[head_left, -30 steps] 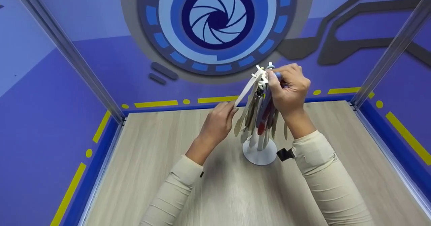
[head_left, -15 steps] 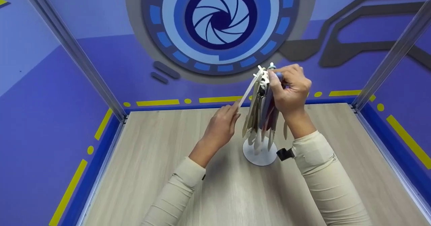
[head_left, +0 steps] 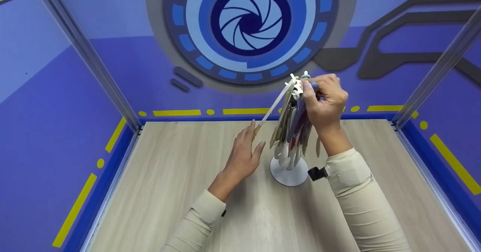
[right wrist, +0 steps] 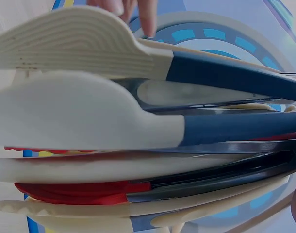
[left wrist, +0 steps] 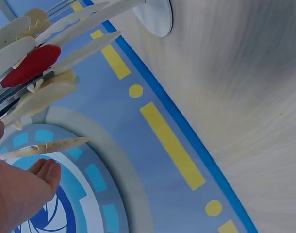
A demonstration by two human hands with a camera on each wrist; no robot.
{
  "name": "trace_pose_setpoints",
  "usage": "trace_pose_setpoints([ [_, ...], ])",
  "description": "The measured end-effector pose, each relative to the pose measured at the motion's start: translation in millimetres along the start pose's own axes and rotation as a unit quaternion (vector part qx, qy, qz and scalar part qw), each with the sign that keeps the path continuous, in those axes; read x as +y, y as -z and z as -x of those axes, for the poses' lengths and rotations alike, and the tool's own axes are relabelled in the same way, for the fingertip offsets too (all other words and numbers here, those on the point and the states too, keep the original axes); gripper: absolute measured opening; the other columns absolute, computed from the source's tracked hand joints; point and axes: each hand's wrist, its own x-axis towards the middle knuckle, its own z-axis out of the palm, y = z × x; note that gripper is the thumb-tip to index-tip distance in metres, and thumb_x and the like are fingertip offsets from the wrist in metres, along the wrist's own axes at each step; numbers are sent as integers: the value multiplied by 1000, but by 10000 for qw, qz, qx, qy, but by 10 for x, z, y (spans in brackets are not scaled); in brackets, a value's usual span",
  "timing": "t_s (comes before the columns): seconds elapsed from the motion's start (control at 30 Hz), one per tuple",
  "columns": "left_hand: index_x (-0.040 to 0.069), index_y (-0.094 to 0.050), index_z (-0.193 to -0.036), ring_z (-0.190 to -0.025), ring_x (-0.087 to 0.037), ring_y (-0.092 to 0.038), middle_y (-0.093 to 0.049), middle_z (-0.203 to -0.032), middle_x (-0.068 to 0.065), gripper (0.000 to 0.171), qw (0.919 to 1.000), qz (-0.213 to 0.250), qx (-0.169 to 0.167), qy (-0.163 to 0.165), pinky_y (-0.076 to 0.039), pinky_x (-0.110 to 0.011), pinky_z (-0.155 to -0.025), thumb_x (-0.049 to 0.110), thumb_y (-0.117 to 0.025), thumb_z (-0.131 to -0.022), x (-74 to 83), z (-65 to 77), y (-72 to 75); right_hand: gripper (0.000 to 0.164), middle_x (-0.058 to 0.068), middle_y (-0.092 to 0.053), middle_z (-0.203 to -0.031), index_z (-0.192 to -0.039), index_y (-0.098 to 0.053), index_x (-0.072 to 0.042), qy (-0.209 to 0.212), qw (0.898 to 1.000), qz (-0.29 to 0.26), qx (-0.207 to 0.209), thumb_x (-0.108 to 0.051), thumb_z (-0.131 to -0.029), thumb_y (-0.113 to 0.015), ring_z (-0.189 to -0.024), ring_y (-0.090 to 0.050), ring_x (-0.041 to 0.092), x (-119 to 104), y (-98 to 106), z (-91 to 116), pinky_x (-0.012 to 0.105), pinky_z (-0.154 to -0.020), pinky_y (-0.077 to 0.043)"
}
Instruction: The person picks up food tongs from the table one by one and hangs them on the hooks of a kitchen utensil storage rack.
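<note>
A white utensil stand (head_left: 298, 85) with hooks at the top and a round white base (head_left: 289, 177) carries several hanging kitchen utensils. My right hand (head_left: 327, 100) grips the stand's top, with a bit of blue handle showing between thumb and fingers. A cream utensil with a ridged end (left wrist: 56, 146) slants out to the left from the hooks, its lower end beside the straight fingers of my left hand (head_left: 242, 154). In the right wrist view, blue-handled utensils with cream heads (right wrist: 80, 111) and a red head (right wrist: 80, 193) hang closely side by side.
The stand's base rests on a wood-grain table (head_left: 180, 177). Blue printed panels (head_left: 112, 75) rise at the back and sides, with metal posts (head_left: 82, 56) in the corners.
My left hand has loosened its hold on the slanting utensil; its fingers are now straighter, the thumb apart, and the hand slightly lower. My right hand stays at the stand's top.
</note>
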Motion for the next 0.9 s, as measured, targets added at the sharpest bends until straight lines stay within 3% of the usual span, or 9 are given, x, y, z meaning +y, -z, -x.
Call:
trace_pose_setpoints([
  [0.2,7,-48,-159,-134,-30,-60,-60,-149,-13,54,9984,313,448,-176,-50,-52,-113,26,-60,-109,-3,216,-65,15,19,-79,-83,-84,-81,1,-5,9989,89,-460,-12,-87,-74,-88,-68,28,-14,124,48,23,-92,-50],
  [0.37,7,-57,-151,-138,-30,-59,-63,-146,-12,45,9939,281,984,-411,-49,-52,-116,22,-61,-108,-5,286,-62,20,19,-82,-110,-103,-82,0,-144,9940,-13,-1082,-11,-88,-76,-122,-70,39,-118,296,-21,25,-106,-52],
  [0.5,9,-64,-144,-133,-27,-64,-68,-140,-8,38,9936,209,1035,-391,-52,-50,-111,24,-61,-108,7,335,-62,42,25,-76,-128,-116,-78,6,83,9972,-64,-744,-32,-98,-74,-138,-63,39,-330,495,-13,36,-119,-48],
  [0.6,11,-69,-138,-129,-26,-66,-71,-135,-7,34,9937,210,1045,-346,-54,-49,-109,23,-63,-107,4,411,-42,59,29,-77,-121,-111,-77,10,515,9985,-38,-165,-48,-101,-70,-132,-68,34,-500,650,108,43,-121,-48],
  [0.73,11,-71,-134,-127,-24,-67,-73,-131,-6,30,9934,141,1105,-278,-55,-47,-109,21,-65,-106,-49,538,14,53,27,-79,-102,-98,-76,13,944,9949,-128,323,-40,-100,-70,-108,-74,30,-564,869,436,36,-109,-54],
  [0.83,10,-73,-130,-125,-24,-68,-74,-128,-6,27,9932,14,1139,-225,-55,-45,-107,20,-66,-106,-134,622,50,41,27,-76,-90,-92,-76,13,1022,9946,32,155,-27,-99,-70,-92,-69,30,-497,1078,768,28,-100,-53],
  [0.9,9,-74,-128,-123,-24,-70,-75,-127,-5,26,9931,-76,1155,-163,-55,-45,-105,18,-67,-105,-192,666,67,35,29,-73,-86,-90,-77,13,946,9949,281,-190,-20,-98,-68,-88,-65,32,-424,1230,996,23,-96,-51],
])
